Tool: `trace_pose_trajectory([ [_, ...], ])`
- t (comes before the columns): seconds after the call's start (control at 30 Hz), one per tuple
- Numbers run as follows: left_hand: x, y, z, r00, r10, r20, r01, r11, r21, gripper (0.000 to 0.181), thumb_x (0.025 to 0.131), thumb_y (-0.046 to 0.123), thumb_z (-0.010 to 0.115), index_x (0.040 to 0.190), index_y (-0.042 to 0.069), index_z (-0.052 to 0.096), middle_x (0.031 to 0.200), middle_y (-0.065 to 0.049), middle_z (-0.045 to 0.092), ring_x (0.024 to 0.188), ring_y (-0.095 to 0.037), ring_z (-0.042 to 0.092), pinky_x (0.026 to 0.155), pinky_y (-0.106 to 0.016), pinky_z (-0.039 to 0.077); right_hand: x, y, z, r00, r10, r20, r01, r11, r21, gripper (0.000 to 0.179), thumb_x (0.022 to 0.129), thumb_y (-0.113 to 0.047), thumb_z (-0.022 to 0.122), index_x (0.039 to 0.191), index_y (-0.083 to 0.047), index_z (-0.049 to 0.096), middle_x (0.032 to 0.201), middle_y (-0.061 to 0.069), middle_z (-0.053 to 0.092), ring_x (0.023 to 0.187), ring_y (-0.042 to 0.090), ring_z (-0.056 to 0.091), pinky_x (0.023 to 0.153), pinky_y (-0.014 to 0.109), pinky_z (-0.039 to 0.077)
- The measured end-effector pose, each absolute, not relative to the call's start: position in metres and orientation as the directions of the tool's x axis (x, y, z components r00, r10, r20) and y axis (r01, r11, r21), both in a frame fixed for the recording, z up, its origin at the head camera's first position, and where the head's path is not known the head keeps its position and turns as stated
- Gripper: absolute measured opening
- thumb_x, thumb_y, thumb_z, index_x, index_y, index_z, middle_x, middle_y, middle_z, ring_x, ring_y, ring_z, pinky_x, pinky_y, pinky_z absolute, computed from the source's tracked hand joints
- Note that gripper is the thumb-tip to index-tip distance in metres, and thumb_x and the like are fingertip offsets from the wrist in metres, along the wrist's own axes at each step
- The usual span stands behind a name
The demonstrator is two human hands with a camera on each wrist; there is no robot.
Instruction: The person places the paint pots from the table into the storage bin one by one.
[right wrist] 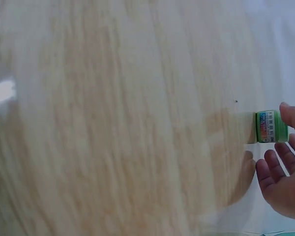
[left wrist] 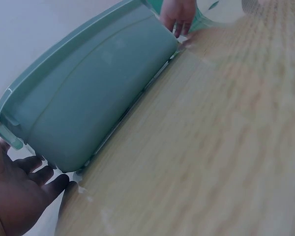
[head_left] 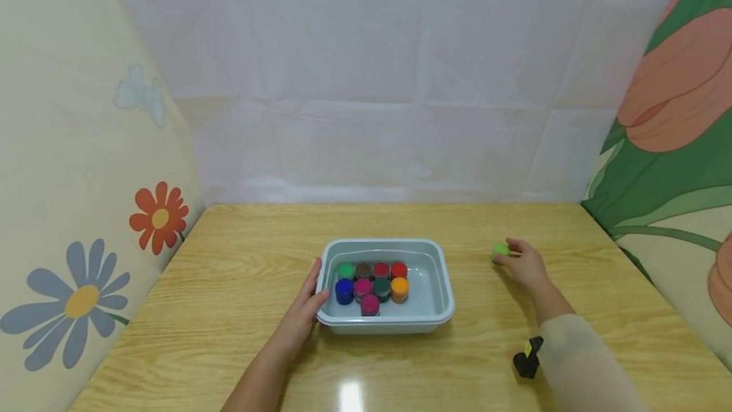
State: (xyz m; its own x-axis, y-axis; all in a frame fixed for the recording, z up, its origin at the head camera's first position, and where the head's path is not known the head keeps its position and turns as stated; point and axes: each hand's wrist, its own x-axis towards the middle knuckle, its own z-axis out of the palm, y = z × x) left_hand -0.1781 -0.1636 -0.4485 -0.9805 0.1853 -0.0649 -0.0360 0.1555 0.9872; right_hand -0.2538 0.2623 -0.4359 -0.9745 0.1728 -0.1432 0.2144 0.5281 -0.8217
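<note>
A pale blue-green plastic basin point(head_left: 423, 322) sits mid-table, with several small paint jars standing in its left and middle part. Their lids are green, brown, reds, blue, magentas, dark green and orange. My left hand point(head_left: 298, 323) holds the basin's left end, thumb on the rim and fingers along the outside wall. To the right of the basin, my right hand point(head_left: 525, 264) pinches a light green paint jar point(head_left: 501, 249) between thumb and fingers. In the right wrist view that jar point(right wrist: 271, 126) shows a printed label, its base right at the wooden tabletop; the other fingers are loosely bent.
A small black object with a yellow patch point(head_left: 527, 358) is beside the right sleeve point(head_left: 583, 361), near the table's front. White cloth point(head_left: 354, 81) hangs behind the wooden table point(head_left: 257, 234). Flower-printed cloths point(head_left: 86, 177) stand at both sides.
</note>
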Motion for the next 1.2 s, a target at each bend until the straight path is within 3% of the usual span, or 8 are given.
trace_pose_trajectory([
  [0.37,-0.177,-0.163,-0.449,-0.979,0.196,-0.048,-0.019,0.145,0.989,0.065,0.103,0.026,0.041,0.159,0.023,0.008,0.167,-0.005,-0.002,0.153,-0.035,-0.008,0.12,-0.061,-0.002,-0.253,0.264,-0.44,-0.978,0.181,-0.107,0.192,0.562,-0.804,0.061,0.096,-0.018,0.06,0.144,0.009,0.035,0.145,0.032,0.041,0.131,0.047,0.043,0.105,0.048,0.045],
  [0.8,-0.178,-0.163,-0.448,-0.981,0.189,-0.052,-0.024,0.146,0.989,0.065,0.103,0.027,0.041,0.159,0.025,0.009,0.167,-0.004,0.0,0.153,-0.034,-0.007,0.12,-0.061,-0.002,-0.253,0.254,-0.43,-0.985,0.128,-0.12,0.17,0.528,-0.832,0.064,0.096,-0.025,0.061,0.148,0.001,0.035,0.146,0.027,0.042,0.131,0.041,0.043,0.106,0.051,0.043],
  [1.2,-0.177,-0.164,-0.449,-0.98,0.195,-0.045,-0.015,0.152,0.988,0.065,0.103,0.027,0.041,0.159,0.024,0.008,0.167,-0.004,-0.001,0.153,-0.034,-0.008,0.12,-0.061,-0.003,-0.25,0.23,-0.402,-0.999,0.034,-0.009,0.026,0.543,-0.84,0.061,0.093,-0.028,0.067,0.142,0.002,0.045,0.131,0.023,0.056,0.116,0.03,0.054,0.093,0.032,0.049],
])
